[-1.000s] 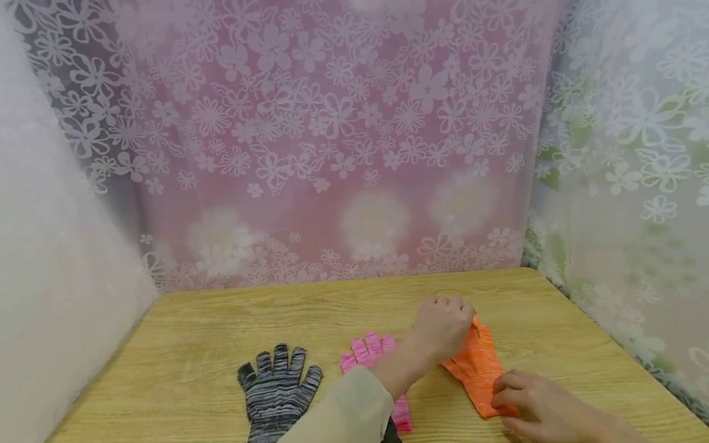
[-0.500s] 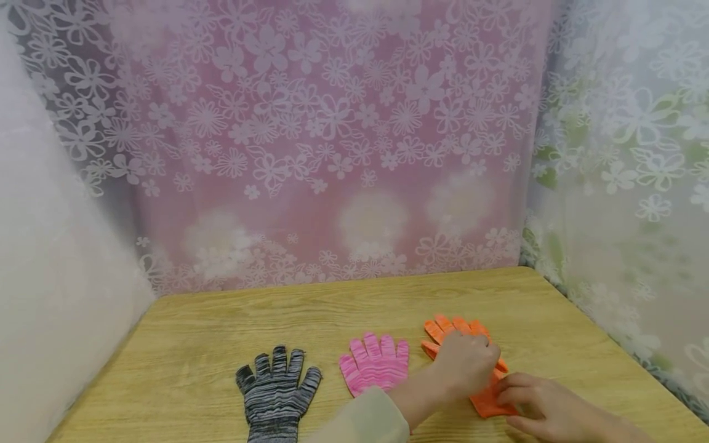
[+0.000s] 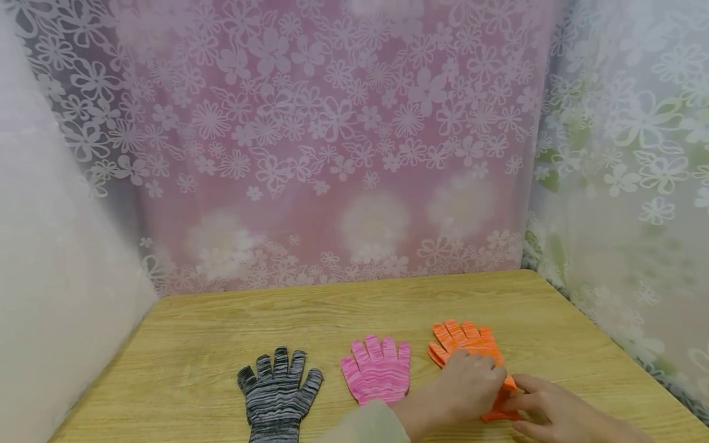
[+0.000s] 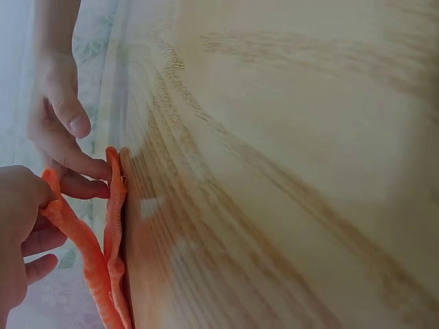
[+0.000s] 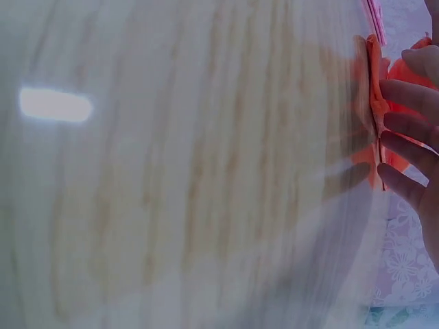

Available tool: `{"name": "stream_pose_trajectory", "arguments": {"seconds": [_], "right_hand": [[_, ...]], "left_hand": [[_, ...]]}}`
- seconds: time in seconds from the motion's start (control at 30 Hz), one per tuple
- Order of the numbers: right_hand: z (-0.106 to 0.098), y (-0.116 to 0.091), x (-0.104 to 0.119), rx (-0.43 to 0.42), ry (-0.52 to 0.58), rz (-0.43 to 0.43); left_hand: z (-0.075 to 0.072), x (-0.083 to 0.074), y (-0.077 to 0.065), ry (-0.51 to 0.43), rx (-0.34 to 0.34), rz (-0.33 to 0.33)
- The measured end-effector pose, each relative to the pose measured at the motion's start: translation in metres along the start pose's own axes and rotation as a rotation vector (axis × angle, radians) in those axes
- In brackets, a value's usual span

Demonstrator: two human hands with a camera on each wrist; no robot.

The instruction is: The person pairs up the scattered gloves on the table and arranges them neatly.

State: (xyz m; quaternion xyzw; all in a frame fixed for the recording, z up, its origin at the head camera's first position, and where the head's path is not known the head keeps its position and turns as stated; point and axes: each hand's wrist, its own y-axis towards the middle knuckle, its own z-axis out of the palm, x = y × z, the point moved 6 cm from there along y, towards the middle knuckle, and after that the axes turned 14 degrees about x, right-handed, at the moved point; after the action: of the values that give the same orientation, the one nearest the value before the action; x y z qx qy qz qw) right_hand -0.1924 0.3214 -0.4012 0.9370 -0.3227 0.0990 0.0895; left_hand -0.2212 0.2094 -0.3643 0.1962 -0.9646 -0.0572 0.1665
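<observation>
An orange knitted glove [image 3: 465,341] lies at the right of the table, fingers pointing away from me. My left hand [image 3: 465,384] pinches its upper layer near the cuff; in the left wrist view that layer [image 4: 86,247] stands lifted off the lower one. My right hand [image 3: 554,409] touches the cuff end with nearly straight fingertips, which press on the lower layer [image 5: 376,103] in the right wrist view. Left of it lies a pink glove [image 3: 379,372], its cuff hidden by my left forearm. Farther left is a grey-black striped glove [image 3: 277,394].
The wooden table [image 3: 194,344] reaches back to a pink flowered curtain [image 3: 332,154]. A white sheet [image 3: 66,277] hangs along the left side, and a pale flowered curtain [image 3: 626,246] along the right.
My left hand has come down and toward me from the orange glove's fingers to its cuff. The glove's fingers now lie spread out flat. My right hand has hardly moved.
</observation>
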Motion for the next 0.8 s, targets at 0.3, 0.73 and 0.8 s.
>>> {"name": "stream_pose_trajectory", "arguments": {"seconds": [0.3, 0.73, 0.8], "right_hand": [[-0.003, -0.004, -0.004, -0.004, 0.162, 0.009], [-0.012, 0.003, 0.001, -0.228, -0.06, -0.069], [-0.01, 0.006, 0.001, -0.21, -0.093, -0.066]], "left_hand": [[0.027, -0.004, 0.004, -0.175, 0.331, -0.015], [0.034, -0.011, -0.001, -0.126, 0.376, 0.097], [0.034, -0.013, -0.003, -0.085, 0.346, 0.12]]}}
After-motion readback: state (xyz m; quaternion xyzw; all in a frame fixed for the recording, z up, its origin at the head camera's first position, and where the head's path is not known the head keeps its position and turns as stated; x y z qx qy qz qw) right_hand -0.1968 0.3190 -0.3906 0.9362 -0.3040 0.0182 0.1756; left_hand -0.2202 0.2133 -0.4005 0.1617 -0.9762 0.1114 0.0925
